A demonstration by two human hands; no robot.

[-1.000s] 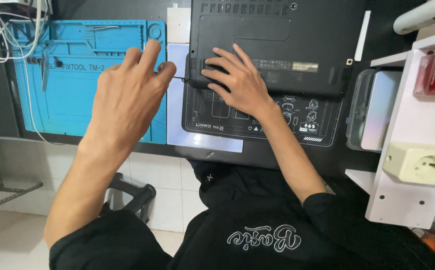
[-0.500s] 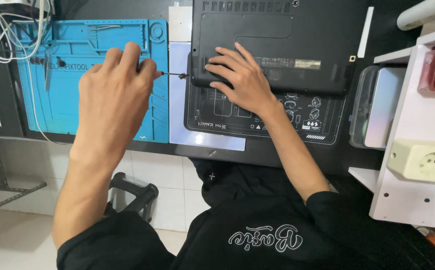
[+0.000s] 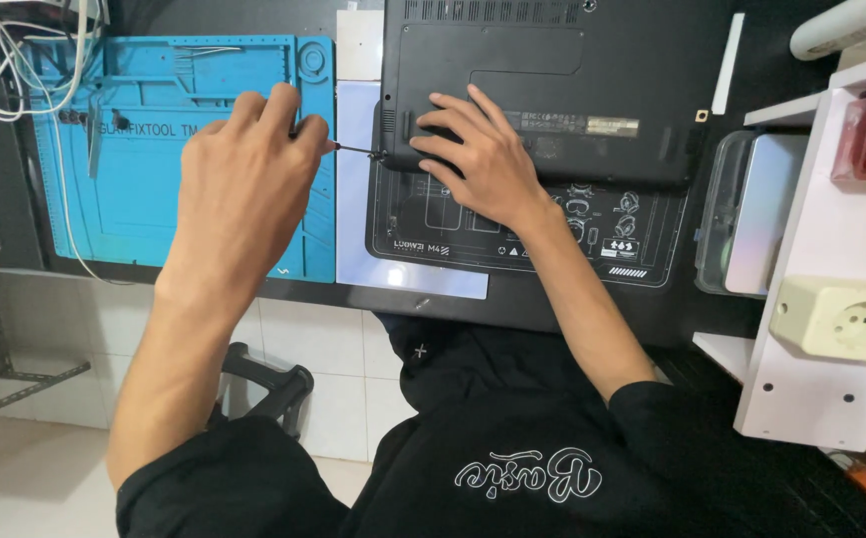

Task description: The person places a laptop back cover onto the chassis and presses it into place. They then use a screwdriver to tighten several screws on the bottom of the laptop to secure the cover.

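Torso in a black garment fills the lower edge of the head view, its hem cut off by the frame, with two bare forearms rising from it toward the bench. Left hand is closed around a thin screwdriver; the handle is hidden inside the curled fingers, and only the slim metal shaft shows, running rightward to the left edge of the laptop. Whether the tip sits in a screw cannot be made out, the contact point being too small and dark. Right hand lies flat and spread on the laptop's underside near its front left corner, pressing on it and grasping nothing. The laptop rests bottom-up on a black work mat printed with white pictograms, which its front edge overlaps; its far edge is cut off at the top. A pale sheet lies between the black mat and a blue repair mat, partly hidden by the left hand. White cables trail over the blue mat's far left corner. At right, a white shelf unit with a socket block is only partly in frame.
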